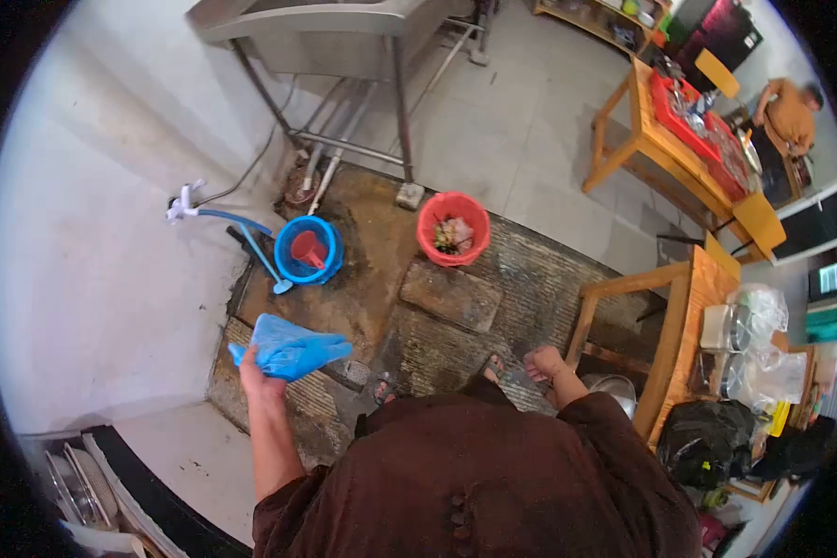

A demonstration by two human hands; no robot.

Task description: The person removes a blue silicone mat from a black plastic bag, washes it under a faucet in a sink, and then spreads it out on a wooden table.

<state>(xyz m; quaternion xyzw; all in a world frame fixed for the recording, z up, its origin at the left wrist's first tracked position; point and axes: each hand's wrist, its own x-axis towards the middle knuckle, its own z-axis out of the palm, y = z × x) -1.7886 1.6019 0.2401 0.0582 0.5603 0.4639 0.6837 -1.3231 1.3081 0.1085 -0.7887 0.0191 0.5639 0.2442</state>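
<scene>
My left hand [262, 379] is wrapped round one end of a crumpled blue plastic bag [298, 350], which spreads out to the right over the wet floor. My right hand [545, 362] is curled into a loose fist beside the near wooden table [677, 316], and nothing shows in its fingers. Ahead of the bag stands a blue bucket [335, 261] with a red dipper [308, 248] inside. Farther right is a red bin [442, 257] holding what looks like food scraps.
A steel sink [335, 46] on legs stands ahead, near a wall tap [188, 199] with a blue hose. A stone slab [451, 296] lies on the ridged floor. Red trays [671, 116] rest on the far table. A person [789, 116] stands beyond it.
</scene>
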